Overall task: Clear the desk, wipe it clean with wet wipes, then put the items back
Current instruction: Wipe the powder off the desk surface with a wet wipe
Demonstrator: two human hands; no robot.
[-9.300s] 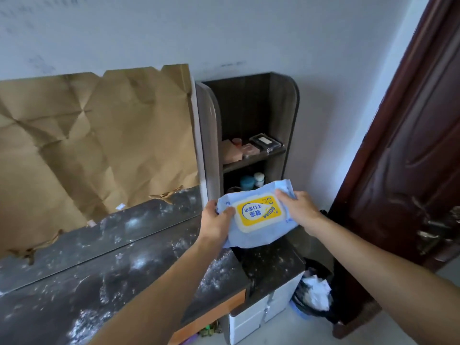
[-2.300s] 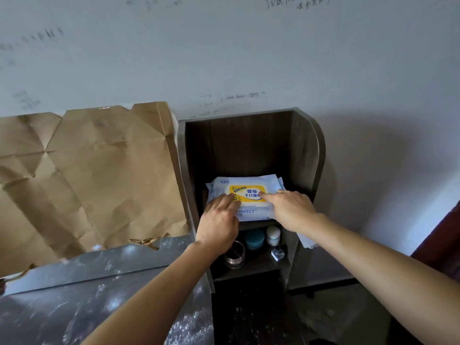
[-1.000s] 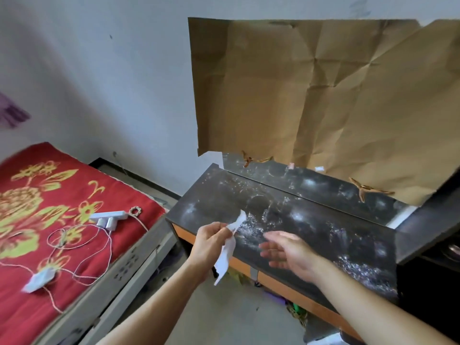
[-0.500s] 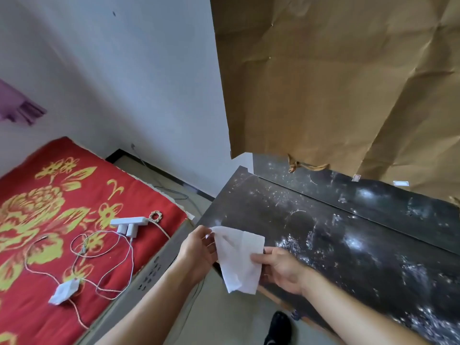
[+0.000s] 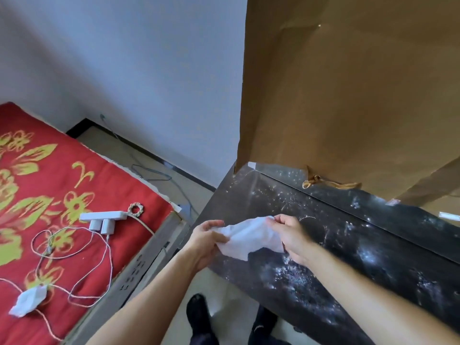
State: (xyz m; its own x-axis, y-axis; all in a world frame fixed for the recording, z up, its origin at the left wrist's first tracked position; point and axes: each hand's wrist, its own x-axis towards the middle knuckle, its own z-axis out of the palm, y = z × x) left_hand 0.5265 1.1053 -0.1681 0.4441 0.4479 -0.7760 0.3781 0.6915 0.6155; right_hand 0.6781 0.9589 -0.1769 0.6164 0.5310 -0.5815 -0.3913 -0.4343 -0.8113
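Note:
A white wet wipe [image 5: 249, 236] is stretched between both hands above the left end of the dark desk [image 5: 348, 245]. My left hand [image 5: 206, 239] pinches its left edge, and my right hand [image 5: 291, 234] pinches its upper right edge. The desk top is black and glossy, streaked with white dust and smears. No items stand on the visible part of it.
Crumpled brown paper [image 5: 348, 95] covers the wall behind the desk. At left lies a red flowered bed [image 5: 49, 195] holding a white power strip [image 5: 102, 216], cables and a crumpled tissue [image 5: 27, 300]. My dark shoes [image 5: 199, 314] show on the floor below.
The wipe pack went onto the shelf earlier. Since half a second ago, the hands have pulled the wipe out wider, and the view has closed in on the desk's left corner.

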